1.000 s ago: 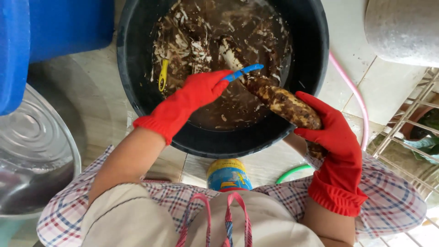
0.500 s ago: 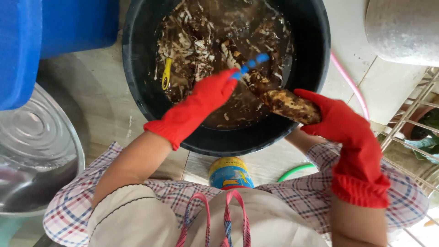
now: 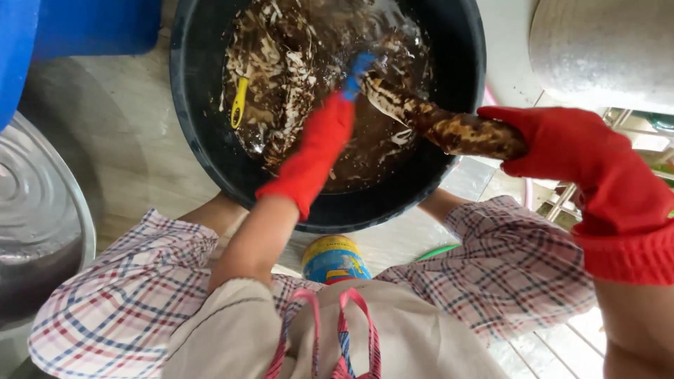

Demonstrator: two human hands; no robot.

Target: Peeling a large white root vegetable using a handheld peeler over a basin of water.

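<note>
Both my hands wear red rubber gloves. My left hand (image 3: 324,137) grips a blue-handled peeler (image 3: 356,73) and reaches out over a black basin (image 3: 196,133). The peeler's head lies against the far end of a long brown root (image 3: 449,126), muddy and partly peeled. My right hand (image 3: 562,144) holds the near end of the root over the basin's right rim. The basin holds dark water and several pale strips of peel. A yellow peeler (image 3: 239,104) floats at the left of the water.
A steel bowl (image 3: 35,231) stands on the floor at the left, a blue container (image 3: 63,28) behind it. A grey ribbed vessel (image 3: 604,49) stands at the upper right. A blue and yellow can (image 3: 335,258) sits between my knees, a green hose (image 3: 435,251) beside it.
My left hand has pushed the blue peeler farther out along the root. My right hand has lifted and swung right, tilting the root. The view has shifted.
</note>
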